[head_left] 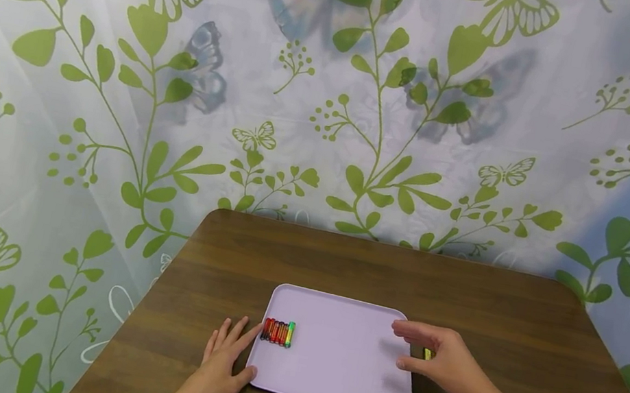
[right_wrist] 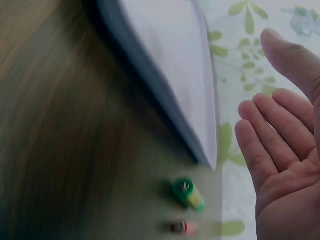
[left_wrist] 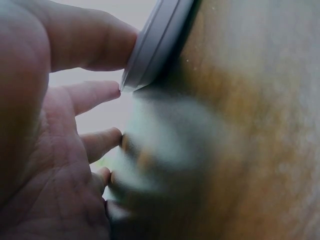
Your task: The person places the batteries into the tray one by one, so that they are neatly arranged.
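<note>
1. The left hand (head_left: 219, 372) is resting, fingers spread, thumb touching the lilac tray (head_left: 340, 361).
2. The right hand (head_left: 450, 362) is hovering at its right edge — fingers straight, thumb apart.
3. One tray is holding a row of batteries (head_left: 277, 332) — about six; one green battery (right_wrist: 186, 192) and one red battery (right_wrist: 182, 227) are lying near it.

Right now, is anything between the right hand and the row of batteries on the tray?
Nothing visible. In the head view, only the bare middle of the tray lies between the right hand, by the right edge, and the row of batteries near the left edge. The left hand is beyond the row, at that left edge.
</note>
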The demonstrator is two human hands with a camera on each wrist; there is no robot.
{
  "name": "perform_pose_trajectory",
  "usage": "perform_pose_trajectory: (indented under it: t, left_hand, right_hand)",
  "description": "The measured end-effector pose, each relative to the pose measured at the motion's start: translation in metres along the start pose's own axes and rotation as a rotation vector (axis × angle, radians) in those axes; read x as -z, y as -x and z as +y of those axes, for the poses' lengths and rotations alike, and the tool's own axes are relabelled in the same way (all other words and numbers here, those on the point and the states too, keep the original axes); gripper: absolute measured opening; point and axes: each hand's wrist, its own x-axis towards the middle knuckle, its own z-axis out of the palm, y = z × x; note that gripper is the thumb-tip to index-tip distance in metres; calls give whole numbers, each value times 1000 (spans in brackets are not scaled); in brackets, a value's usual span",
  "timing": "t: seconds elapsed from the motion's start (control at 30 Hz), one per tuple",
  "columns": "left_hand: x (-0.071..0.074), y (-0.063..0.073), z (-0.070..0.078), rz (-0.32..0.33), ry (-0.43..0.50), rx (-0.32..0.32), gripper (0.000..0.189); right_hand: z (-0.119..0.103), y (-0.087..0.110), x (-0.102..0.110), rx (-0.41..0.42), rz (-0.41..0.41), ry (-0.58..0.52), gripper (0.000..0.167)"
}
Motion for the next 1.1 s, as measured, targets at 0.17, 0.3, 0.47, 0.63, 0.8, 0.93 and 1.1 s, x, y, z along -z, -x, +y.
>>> perform_pose_trajectory:
  t: [0.17,0.3,0.47,0.63,0.8,0.93,1.1]
  left_hand:
    - [0,0,0,1,1,0,78]
    - [-1,1,0,2,-1,2,78]
    - [-1,1,0,6,-6,3,78]
    - [-1,1,-2,8,-7,3,78]
    - [0,1,-3,10,-10,1,78]
    - [-1,0,-3,8,-11,-1,78]
    - [-1,-1,-3,12,-10,-6,78]
  right_hand:
    - [2,17,19,-34,42,52,59]
    - [5,31,34,-61,53,87,56]
    - [10,44,51,-75,59,131,57]
    - [22,54,64,-110,54,174,61]
    - [35,57,67,-130,58,220,63]
    - [42,58,65,-129,71,256,62]
    - [49,56,65,-112,84,296,62]
